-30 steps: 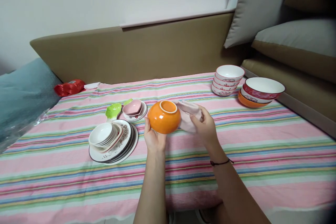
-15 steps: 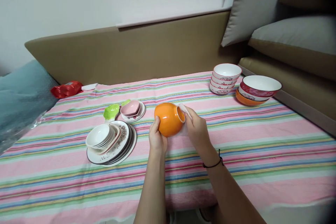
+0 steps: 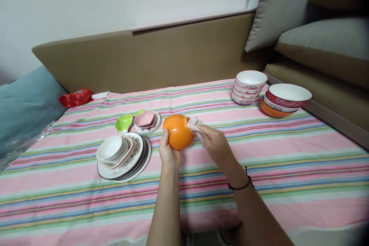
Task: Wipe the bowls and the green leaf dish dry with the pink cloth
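An orange bowl (image 3: 178,133) is held up on its side over the striped cloth, its outer surface towards me and its foot facing right. My left hand (image 3: 169,153) grips it from the left and below, thumb on the outside; the other fingers are hidden behind it. A white cloth (image 3: 196,125) is pinched in my right hand (image 3: 215,142) and pressed against the bowl's foot, covering most of that ring. The bowl's inside cannot be seen.
Left of the bowl stand stacked plates and small white bowls (image 3: 111,148), a green leaf-shaped dish (image 3: 123,123) and a pink dish (image 3: 144,118). Stacked white bowls (image 3: 249,87) and larger bowls (image 3: 288,98) stand at the right. A red shiny bundle (image 3: 75,98) lies at far left.
The bowl and my left hand have shifted slightly left. My right hand has turned, and the white cloth now covers the bowl's foot, which showed clearly before.
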{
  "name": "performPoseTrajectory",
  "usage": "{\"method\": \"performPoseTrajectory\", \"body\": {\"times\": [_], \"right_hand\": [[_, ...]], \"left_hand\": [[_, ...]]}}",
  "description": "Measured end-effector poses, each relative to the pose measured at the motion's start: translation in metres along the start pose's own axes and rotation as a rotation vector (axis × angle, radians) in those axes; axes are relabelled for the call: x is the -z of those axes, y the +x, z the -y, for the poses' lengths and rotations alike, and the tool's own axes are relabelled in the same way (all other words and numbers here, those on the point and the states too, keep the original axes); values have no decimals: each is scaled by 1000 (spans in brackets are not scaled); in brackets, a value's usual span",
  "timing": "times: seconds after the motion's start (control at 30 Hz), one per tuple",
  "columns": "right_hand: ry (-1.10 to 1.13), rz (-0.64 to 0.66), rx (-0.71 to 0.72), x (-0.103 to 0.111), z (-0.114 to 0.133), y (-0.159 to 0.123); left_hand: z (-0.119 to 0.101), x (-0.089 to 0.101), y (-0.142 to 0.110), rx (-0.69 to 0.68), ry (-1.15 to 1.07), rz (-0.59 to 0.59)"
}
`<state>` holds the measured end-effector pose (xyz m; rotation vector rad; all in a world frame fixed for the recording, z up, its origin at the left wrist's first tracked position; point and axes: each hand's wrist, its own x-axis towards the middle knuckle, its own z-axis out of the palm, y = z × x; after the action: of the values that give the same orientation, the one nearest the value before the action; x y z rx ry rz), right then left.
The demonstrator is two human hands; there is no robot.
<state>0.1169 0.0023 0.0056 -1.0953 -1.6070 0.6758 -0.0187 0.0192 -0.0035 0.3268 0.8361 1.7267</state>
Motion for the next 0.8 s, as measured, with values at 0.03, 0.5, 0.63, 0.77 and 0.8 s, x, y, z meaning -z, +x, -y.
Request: {"method": "performPoseTrajectory", "body": {"times": [0.03, 0.5, 0.63, 0.77, 0.8], "right_hand": [[8, 15, 23, 2, 0, 0], [-219, 25, 317, -12, -15, -11], [-311, -35, 262, -26, -10, -17], [-327, -32, 275, -43, -5, -21], [-317, -29, 284, -46, -4, -20]], "left_hand": [[-2, 0, 0, 19, -30, -23], [2, -7, -2, 305, -378, -76], [1, -6, 1, 272, -379, -118], [-3, -5, 3, 219, -343, -124], [-3, -5, 3, 202, -326, -105]]}}
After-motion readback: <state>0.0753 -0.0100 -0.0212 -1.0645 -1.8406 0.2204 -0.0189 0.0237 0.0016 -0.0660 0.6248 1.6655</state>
